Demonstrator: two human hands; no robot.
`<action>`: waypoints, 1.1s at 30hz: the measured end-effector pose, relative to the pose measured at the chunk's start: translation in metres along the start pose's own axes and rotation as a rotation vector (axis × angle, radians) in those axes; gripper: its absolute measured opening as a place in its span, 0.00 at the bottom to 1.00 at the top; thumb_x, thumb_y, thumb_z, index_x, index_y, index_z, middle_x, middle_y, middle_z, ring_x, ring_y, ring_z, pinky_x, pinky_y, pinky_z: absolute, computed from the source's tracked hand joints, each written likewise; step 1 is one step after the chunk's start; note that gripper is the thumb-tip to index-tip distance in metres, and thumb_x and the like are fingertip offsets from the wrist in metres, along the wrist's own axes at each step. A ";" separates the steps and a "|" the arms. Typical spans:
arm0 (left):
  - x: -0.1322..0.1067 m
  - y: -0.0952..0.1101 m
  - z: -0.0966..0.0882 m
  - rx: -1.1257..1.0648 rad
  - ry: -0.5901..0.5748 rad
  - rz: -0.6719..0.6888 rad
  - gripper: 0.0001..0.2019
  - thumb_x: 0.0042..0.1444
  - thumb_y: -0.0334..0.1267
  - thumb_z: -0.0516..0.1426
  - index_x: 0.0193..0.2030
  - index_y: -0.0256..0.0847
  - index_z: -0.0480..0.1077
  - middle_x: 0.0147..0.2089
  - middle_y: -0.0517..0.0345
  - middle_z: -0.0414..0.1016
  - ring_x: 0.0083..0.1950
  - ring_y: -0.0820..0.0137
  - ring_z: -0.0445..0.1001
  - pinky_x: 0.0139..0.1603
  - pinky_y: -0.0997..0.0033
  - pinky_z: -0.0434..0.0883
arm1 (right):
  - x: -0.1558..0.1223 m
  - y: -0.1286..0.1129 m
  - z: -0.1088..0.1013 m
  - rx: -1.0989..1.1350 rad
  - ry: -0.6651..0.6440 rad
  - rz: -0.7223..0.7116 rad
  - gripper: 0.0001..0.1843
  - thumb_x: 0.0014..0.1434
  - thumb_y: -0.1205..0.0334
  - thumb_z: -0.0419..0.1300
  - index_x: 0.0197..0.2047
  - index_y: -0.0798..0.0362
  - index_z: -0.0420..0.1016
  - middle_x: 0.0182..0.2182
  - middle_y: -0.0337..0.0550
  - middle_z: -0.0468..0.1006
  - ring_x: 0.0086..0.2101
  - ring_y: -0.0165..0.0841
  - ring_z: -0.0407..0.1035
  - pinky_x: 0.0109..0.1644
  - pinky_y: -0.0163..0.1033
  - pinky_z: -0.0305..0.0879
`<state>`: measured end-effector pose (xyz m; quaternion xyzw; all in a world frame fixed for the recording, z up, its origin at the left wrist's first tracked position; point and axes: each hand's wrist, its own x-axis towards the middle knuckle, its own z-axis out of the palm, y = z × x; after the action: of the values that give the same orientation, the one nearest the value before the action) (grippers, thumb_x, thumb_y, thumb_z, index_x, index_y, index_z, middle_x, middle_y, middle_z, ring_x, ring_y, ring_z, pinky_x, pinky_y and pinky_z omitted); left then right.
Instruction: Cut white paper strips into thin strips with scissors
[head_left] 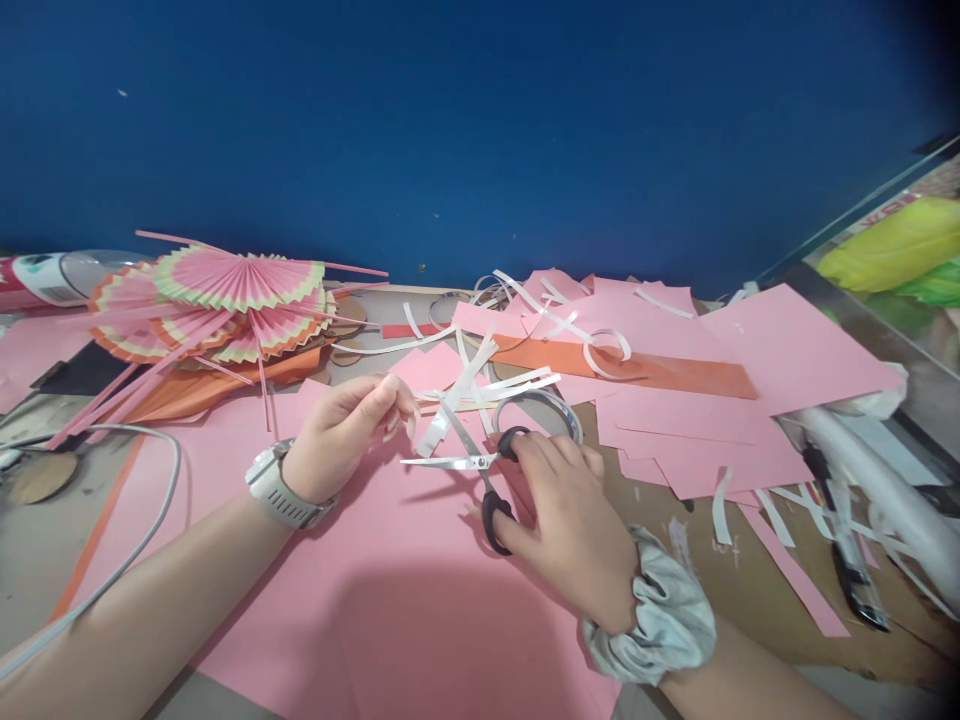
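Black-handled scissors (482,462) are held in my right hand (562,510), finger and thumb through the loops, with the blades spread apart. Just left of the blades, my left hand (356,430) is closed in a pinch, thumb against the curled fingers. What it grips, if anything, is too small or hidden to make out. Beneath both hands spreads a large pink paper sheet (360,570). White paper strips (457,400) lie crossed behind the scissors, beside a roll of tape (566,405) partly hidden by my right hand.
Pleated pink paper fans (240,285) are piled at the left near a plastic bottle (67,280). A white cable (169,490) crosses the left side. Pink sheets (675,440) and an orange strip (637,370) lie right. A cutter knife (851,560) rests far right, below the blue wall (480,130).
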<state>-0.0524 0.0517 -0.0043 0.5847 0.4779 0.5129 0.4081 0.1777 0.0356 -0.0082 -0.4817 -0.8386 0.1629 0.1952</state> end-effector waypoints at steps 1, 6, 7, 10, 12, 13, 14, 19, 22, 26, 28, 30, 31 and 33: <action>0.000 0.001 0.001 -0.021 -0.005 -0.011 0.20 0.60 0.51 0.51 0.25 0.40 0.70 0.21 0.59 0.65 0.22 0.73 0.59 0.25 0.70 0.61 | 0.000 0.000 0.000 -0.002 0.001 0.000 0.12 0.54 0.57 0.59 0.40 0.52 0.64 0.36 0.39 0.70 0.38 0.38 0.60 0.43 0.44 0.48; 0.001 0.005 0.005 -0.248 0.033 -0.091 0.22 0.62 0.47 0.50 0.18 0.42 0.55 0.18 0.63 0.51 0.21 0.73 0.50 0.23 0.69 0.56 | 0.001 0.000 0.000 0.005 0.002 -0.009 0.11 0.54 0.58 0.59 0.40 0.52 0.64 0.35 0.38 0.70 0.38 0.38 0.60 0.42 0.43 0.48; 0.002 0.006 0.005 -0.268 0.044 -0.097 0.23 0.62 0.47 0.49 0.17 0.42 0.53 0.18 0.64 0.48 0.21 0.73 0.49 0.22 0.69 0.55 | 0.001 0.000 0.000 0.004 0.005 -0.009 0.11 0.54 0.58 0.58 0.40 0.52 0.64 0.35 0.38 0.70 0.38 0.38 0.60 0.42 0.43 0.48; 0.002 0.006 0.005 -0.280 0.078 -0.095 0.23 0.62 0.46 0.50 0.18 0.42 0.52 0.19 0.64 0.47 0.21 0.74 0.48 0.21 0.70 0.53 | 0.001 0.000 0.001 0.005 0.008 -0.011 0.11 0.54 0.58 0.58 0.40 0.52 0.64 0.35 0.38 0.70 0.38 0.38 0.60 0.42 0.43 0.48; 0.002 0.005 0.004 -0.251 0.100 -0.085 0.21 0.62 0.46 0.51 0.19 0.41 0.55 0.20 0.64 0.50 0.21 0.74 0.50 0.21 0.71 0.54 | 0.001 0.000 0.001 0.006 0.002 -0.006 0.11 0.54 0.57 0.58 0.40 0.52 0.64 0.35 0.39 0.70 0.38 0.38 0.60 0.42 0.44 0.48; 0.002 0.004 0.003 -0.226 0.111 -0.075 0.20 0.62 0.46 0.51 0.21 0.41 0.57 0.21 0.64 0.52 0.21 0.75 0.51 0.22 0.71 0.55 | 0.001 0.001 0.001 0.004 -0.001 -0.004 0.12 0.54 0.57 0.59 0.40 0.52 0.64 0.35 0.39 0.71 0.38 0.38 0.60 0.42 0.44 0.48; 0.002 0.003 0.003 -0.203 0.119 -0.066 0.18 0.61 0.47 0.52 0.22 0.41 0.59 0.22 0.63 0.55 0.22 0.75 0.53 0.23 0.71 0.57 | 0.000 0.001 0.001 0.000 -0.002 -0.001 0.12 0.54 0.56 0.59 0.39 0.52 0.64 0.35 0.39 0.71 0.38 0.38 0.60 0.42 0.44 0.49; 0.001 -0.002 0.000 -0.029 0.162 -0.006 0.10 0.58 0.44 0.56 0.30 0.43 0.68 0.27 0.62 0.67 0.26 0.75 0.63 0.29 0.73 0.64 | -0.001 0.001 -0.001 -0.012 0.002 -0.006 0.12 0.54 0.56 0.59 0.40 0.52 0.65 0.36 0.39 0.71 0.38 0.38 0.60 0.43 0.44 0.49; 0.000 -0.001 0.000 0.106 0.196 0.046 0.06 0.55 0.41 0.59 0.32 0.41 0.71 0.30 0.59 0.73 0.32 0.72 0.69 0.35 0.73 0.68 | -0.001 0.001 -0.001 -0.013 -0.003 -0.002 0.13 0.54 0.55 0.59 0.41 0.52 0.65 0.36 0.38 0.71 0.39 0.38 0.61 0.43 0.44 0.49; -0.001 0.004 0.003 0.234 0.191 0.067 0.06 0.54 0.39 0.60 0.31 0.40 0.73 0.31 0.58 0.77 0.34 0.71 0.74 0.37 0.71 0.71 | 0.000 0.000 -0.001 -0.008 -0.002 -0.005 0.13 0.54 0.58 0.59 0.41 0.51 0.65 0.36 0.38 0.71 0.39 0.37 0.60 0.43 0.44 0.49; -0.001 0.006 0.004 0.248 0.182 0.046 0.06 0.53 0.39 0.61 0.31 0.40 0.74 0.31 0.57 0.78 0.34 0.71 0.74 0.36 0.72 0.72 | 0.000 0.000 0.000 -0.008 -0.002 -0.006 0.13 0.54 0.58 0.59 0.42 0.51 0.65 0.37 0.38 0.71 0.39 0.37 0.60 0.43 0.44 0.49; -0.001 0.007 0.005 0.239 0.175 0.039 0.05 0.53 0.39 0.61 0.32 0.40 0.74 0.32 0.57 0.78 0.34 0.71 0.75 0.35 0.73 0.73 | 0.000 0.001 0.000 -0.009 -0.004 -0.005 0.13 0.54 0.58 0.59 0.42 0.51 0.65 0.37 0.38 0.71 0.39 0.37 0.60 0.43 0.44 0.49; -0.001 0.007 0.006 0.229 0.173 0.038 0.06 0.52 0.39 0.61 0.32 0.40 0.74 0.32 0.57 0.78 0.34 0.71 0.75 0.35 0.73 0.73 | 0.000 0.001 0.000 -0.010 -0.005 -0.005 0.12 0.54 0.58 0.59 0.42 0.51 0.64 0.36 0.38 0.71 0.39 0.37 0.60 0.43 0.44 0.49; -0.001 0.007 0.006 0.206 0.171 0.031 0.06 0.52 0.39 0.62 0.31 0.39 0.74 0.32 0.56 0.78 0.34 0.71 0.76 0.35 0.72 0.73 | 0.000 0.002 0.000 -0.018 -0.005 -0.005 0.12 0.54 0.57 0.59 0.41 0.51 0.64 0.36 0.38 0.71 0.39 0.37 0.60 0.43 0.44 0.49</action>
<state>-0.0457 0.0491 0.0013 0.5852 0.5519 0.5153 0.2957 0.1789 0.0361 -0.0093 -0.4808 -0.8418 0.1562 0.1890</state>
